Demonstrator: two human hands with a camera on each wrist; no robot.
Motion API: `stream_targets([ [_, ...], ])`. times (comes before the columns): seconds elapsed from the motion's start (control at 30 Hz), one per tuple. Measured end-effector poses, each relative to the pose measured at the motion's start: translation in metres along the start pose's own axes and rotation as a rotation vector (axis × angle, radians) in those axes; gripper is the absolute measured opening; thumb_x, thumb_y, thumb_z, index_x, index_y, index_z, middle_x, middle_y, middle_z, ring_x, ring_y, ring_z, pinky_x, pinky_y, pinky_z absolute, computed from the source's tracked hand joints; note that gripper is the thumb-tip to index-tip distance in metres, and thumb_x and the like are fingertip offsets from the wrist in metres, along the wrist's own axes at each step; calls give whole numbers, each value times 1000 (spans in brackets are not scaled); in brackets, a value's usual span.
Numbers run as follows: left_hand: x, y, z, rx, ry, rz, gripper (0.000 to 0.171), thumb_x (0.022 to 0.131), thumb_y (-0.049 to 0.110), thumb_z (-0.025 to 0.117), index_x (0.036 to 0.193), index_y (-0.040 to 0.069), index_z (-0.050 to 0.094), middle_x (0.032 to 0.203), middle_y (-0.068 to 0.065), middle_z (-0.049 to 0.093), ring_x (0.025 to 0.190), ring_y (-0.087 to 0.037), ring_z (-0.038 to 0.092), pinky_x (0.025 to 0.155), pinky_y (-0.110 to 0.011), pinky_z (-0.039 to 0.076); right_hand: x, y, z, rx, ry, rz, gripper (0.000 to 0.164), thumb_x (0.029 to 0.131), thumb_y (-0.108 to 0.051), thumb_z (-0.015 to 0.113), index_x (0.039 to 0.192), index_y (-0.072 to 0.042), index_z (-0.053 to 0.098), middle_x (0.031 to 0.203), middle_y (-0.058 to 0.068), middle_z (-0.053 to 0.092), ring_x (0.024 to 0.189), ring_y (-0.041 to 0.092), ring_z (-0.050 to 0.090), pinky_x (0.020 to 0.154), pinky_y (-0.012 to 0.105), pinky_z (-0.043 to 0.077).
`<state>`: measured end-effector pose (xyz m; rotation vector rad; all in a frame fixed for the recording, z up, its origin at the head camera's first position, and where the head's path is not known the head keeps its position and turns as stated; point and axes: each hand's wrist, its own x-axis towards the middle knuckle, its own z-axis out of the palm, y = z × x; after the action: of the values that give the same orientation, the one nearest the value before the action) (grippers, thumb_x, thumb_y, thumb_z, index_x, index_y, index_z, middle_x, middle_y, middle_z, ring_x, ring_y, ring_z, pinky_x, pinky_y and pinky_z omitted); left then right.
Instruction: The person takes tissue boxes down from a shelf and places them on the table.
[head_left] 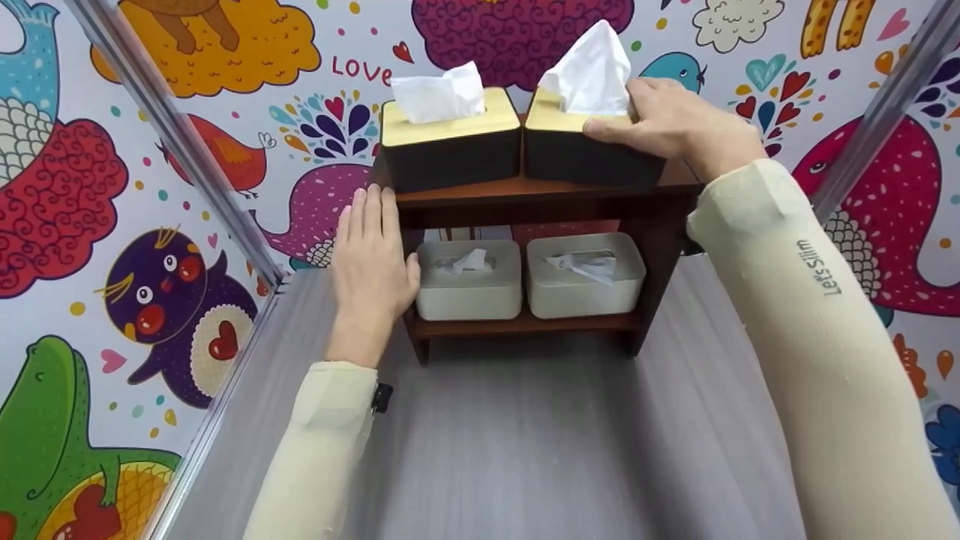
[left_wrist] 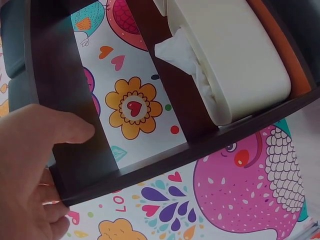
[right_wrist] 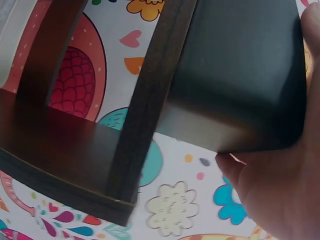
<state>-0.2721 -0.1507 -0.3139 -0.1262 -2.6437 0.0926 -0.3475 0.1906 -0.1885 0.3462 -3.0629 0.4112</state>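
Observation:
On the top board of a dark brown wooden shelf point(head_left: 525, 327) stand two black tissue boxes with light wood lids and white tissues sticking out. My right hand point(head_left: 679, 120) grips the right black tissue box point(head_left: 585, 159) at its right end, thumb across the lid's front edge and fingers towards the back. In the right wrist view that box point(right_wrist: 240, 70) sits slightly askew on the board. Close beside it is the left black tissue box point(head_left: 450, 161). My left hand point(head_left: 371, 259) lies along the shelf's left side, fingers straight; its thumb point(left_wrist: 75, 129) reaches inside the frame.
Two pale tissue boxes, a left one point(head_left: 469, 296) and a right one point(head_left: 585, 292), stand on the lower board. The shelf is on a grey wood-grain surface point(head_left: 517, 442). Cartoon-printed walls point(head_left: 315, 45) and metal corner posts point(head_left: 172, 135) close in the back and sides.

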Motion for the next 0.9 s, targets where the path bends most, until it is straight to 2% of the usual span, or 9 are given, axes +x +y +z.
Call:
stream_targets([
  [0.13,-1,0,1,9,4,-2,84,82,36,58,146,3,15,151,-16,19,142,-30,13,117,-39,10,-3,-5,-1,-54,-42,40,101,72,-82,35,148,-19,13,154,16,9,138,41,9,100,71,16],
  [0.23,-1,-1,0,14,8,-4,85,82,37,58,146,3,14,151,-16,20,142,-30,13,117,-38,9,-3,-6,-1,-54,-53,35,106,69,-82,41,149,-19,10,154,15,7,138,41,6,102,71,14],
  [0.37,-1,-1,0,8,14,-4,84,81,36,59,145,3,15,151,-16,20,141,-30,13,117,-38,9,0,-6,-1,-20,-64,17,116,63,-79,54,148,-15,8,154,16,6,138,39,6,105,67,12],
  [0.5,-1,-1,0,10,26,2,84,81,36,59,145,2,16,150,-16,22,141,-30,15,117,-38,10,3,-5,-2,-9,-98,-14,120,62,-76,59,149,-16,2,154,14,-8,140,38,-7,108,65,3],
  [0.6,-1,-1,1,17,37,5,84,80,35,60,145,2,17,150,-17,22,141,-30,16,117,-38,11,5,-3,-3,-26,-111,-42,120,63,-75,59,148,-18,-3,154,9,-13,141,37,-11,110,61,-3],
  [0.67,-1,0,1,16,41,6,85,80,35,60,145,2,17,150,-16,22,141,-30,16,117,-38,11,6,-2,-3,-17,-109,-53,118,63,-73,61,149,-19,0,155,8,-8,141,38,-7,110,60,-5],
  [0.77,0,0,2,11,42,7,85,80,35,60,145,3,17,150,-16,22,141,-30,16,117,-38,12,5,-1,-3,21,-106,-55,112,62,-70,65,148,-20,14,156,9,2,140,39,2,109,63,1],
  [0.9,0,0,2,5,43,8,85,80,35,60,145,3,17,150,-16,22,141,-30,16,117,-38,13,4,-2,-3,54,-92,-59,100,62,-66,69,138,-12,34,146,15,24,132,36,14,104,64,17],
])
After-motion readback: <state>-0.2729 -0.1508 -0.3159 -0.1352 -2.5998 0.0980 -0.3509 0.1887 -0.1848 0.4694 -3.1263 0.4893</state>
